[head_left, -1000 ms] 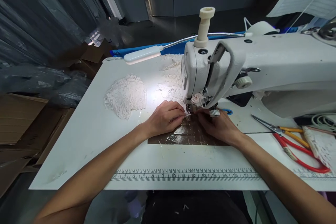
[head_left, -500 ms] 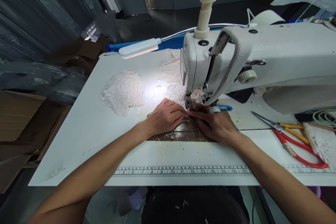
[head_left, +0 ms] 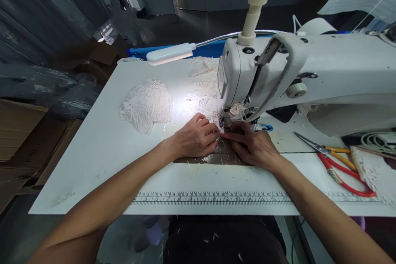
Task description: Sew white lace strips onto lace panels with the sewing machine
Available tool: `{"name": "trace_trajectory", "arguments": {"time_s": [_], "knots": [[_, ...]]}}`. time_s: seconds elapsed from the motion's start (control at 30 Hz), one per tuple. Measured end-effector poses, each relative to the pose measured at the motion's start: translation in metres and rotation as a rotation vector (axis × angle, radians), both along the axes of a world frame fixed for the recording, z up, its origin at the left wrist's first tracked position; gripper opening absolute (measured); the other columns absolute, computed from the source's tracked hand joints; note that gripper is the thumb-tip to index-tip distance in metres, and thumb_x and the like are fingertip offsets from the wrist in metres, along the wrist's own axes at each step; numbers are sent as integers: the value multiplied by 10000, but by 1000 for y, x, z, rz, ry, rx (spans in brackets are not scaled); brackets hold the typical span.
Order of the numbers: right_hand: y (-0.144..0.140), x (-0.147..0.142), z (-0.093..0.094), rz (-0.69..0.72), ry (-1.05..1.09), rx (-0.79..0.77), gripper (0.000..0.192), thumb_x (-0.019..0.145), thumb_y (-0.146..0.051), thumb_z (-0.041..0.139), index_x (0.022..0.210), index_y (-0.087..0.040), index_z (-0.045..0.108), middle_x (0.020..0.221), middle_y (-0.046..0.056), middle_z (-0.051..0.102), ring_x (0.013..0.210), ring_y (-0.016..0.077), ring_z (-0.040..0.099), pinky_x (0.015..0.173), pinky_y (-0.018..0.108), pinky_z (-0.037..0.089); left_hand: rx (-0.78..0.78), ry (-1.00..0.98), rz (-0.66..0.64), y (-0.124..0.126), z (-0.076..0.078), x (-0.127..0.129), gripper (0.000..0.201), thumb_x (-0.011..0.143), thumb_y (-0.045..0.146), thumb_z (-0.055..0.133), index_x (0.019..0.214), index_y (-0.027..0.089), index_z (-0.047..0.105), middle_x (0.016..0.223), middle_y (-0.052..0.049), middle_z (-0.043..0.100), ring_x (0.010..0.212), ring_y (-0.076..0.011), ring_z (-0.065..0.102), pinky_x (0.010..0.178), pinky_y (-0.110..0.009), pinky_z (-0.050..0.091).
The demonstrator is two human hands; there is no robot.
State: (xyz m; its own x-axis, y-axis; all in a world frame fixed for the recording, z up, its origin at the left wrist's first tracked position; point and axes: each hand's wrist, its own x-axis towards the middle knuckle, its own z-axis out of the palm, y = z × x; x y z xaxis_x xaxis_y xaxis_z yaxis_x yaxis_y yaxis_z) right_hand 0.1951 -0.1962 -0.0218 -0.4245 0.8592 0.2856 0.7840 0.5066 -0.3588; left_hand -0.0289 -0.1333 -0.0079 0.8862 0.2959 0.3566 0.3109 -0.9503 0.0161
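A white sewing machine [head_left: 309, 74] stands on a white table [head_left: 105, 148]. My left hand [head_left: 193, 138] and my right hand [head_left: 253, 146] meet just in front of its presser foot [head_left: 225, 123]. Both pinch a small white piece of lace [head_left: 215, 126] held at the needle, over a brown taped patch [head_left: 213, 157] on the table. A small cream fabric rosette [head_left: 235, 109] sits on the machine just above the foot. The lace piece is mostly hidden by my fingers.
A pile of white lace [head_left: 147, 105] lies left of the machine, more lace [head_left: 202, 84] behind it under a lit gooseneck lamp [head_left: 170, 53]. Red and yellow-handled scissors [head_left: 340, 165] and another lace piece [head_left: 374, 173] lie at right. A printed ruler [head_left: 213, 199] runs along the front edge.
My hands have stayed at the presser foot; my left fingers curled tighter on the lace piece. The view shifted slightly.
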Motion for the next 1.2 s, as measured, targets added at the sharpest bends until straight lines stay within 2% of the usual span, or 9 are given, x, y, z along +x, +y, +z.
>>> {"name": "trace_trajectory", "arguments": {"time_s": [0.23, 0.43, 0.57, 0.7, 0.97, 1.1, 1.2], "knots": [[-2, -4, 1, 20, 12, 10, 358, 921, -237, 441, 1194, -219, 673, 1087, 131, 621, 893, 242, 592, 739, 392, 525, 5, 8, 5, -1, 2, 0, 188, 893, 227, 490, 874, 169, 668, 976, -72, 674, 764, -182, 559, 817, -394, 412], [-3, -9, 2, 10, -29, 53, 356, 927, -228, 427, 1196, -180, 657, 1092, 151, 607, 914, 260, 590, 663, 361, 513, -12, 19, 14, 2, 2, -4, 231, 910, 288, 474, 992, 189, 665, 1049, -56, 668, 874, -206, 585, 979, -459, 369], [-4, -16, 4, -8, -80, 104, 338, 919, -198, 433, 1168, -149, 656, 1040, 159, 610, 917, 274, 569, 670, 364, 495, -7, 40, 21, 4, 1, -6, 274, 922, 321, 452, 1020, 176, 663, 1112, -69, 647, 886, -209, 583, 1018, -480, 339], [-4, -22, 8, -45, -191, 138, 334, 905, -171, 437, 1169, -145, 639, 1004, 163, 606, 947, 302, 533, 700, 387, 475, -20, 69, 36, 6, 3, -7, 298, 923, 323, 436, 1027, 162, 665, 1125, -83, 634, 870, -207, 570, 968, -459, 360], [-7, -32, 9, -125, -360, 138, 336, 882, -147, 452, 1174, -159, 619, 981, 174, 604, 884, 302, 532, 663, 377, 437, -26, 119, 65, 7, 6, -7, 352, 904, 378, 455, 1085, 149, 650, 1148, -118, 594, 854, -222, 523, 754, -391, 346], [-12, -27, 9, -151, -287, 56, 343, 916, -214, 433, 1214, -189, 600, 1020, 161, 618, 886, 300, 562, 687, 395, 453, -37, 142, 90, 7, 6, -7, 413, 910, 408, 433, 1151, 125, 612, 1148, -128, 585, 865, -225, 506, 728, -375, 329], [-7, -12, 11, -167, -81, -88, 338, 961, -343, 395, 1194, -218, 606, 1063, 126, 634, 828, 251, 600, 688, 370, 475, -47, 153, 109, 7, 6, -7, 433, 909, 436, 423, 1146, 123, 604, 1138, -128, 581, 878, -227, 500, 740, -374, 323]]}}
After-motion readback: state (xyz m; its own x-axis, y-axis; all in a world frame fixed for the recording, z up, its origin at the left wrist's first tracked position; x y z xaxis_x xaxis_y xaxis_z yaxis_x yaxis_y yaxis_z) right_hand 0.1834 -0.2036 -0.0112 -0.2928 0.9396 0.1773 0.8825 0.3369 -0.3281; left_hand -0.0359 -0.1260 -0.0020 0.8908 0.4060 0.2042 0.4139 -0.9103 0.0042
